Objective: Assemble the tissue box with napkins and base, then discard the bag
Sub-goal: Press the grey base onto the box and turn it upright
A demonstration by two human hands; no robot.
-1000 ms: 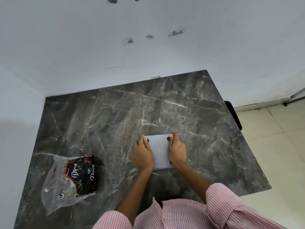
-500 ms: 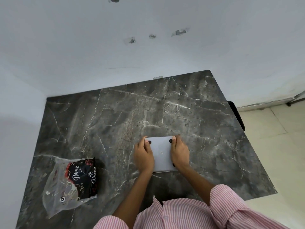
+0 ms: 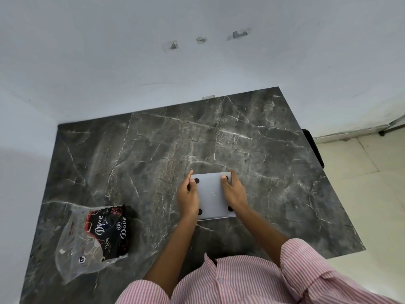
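Dark marble table (image 3: 274,172): base (image 3: 211,194) pressed onto box, left hand (image 3: 189,197) and right hand (image 3: 234,190) clamping sides; bag (image 3: 94,240) at eight o'clock, not yet discarded.

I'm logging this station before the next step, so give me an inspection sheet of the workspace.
Surface: dark marble table, set into a wall corner.
Job's things: grey box lies base up, four dark feet showing; clear bag with dark Dove print lies at the table's near left, apart from the box.
Clutter: nothing seen.
Grippers: left hand and right hand clasp the box's two sides, thumbs on top.
Cables: nothing seen.
Surroundings: white wall with chipped patches; tiled floor on the right.
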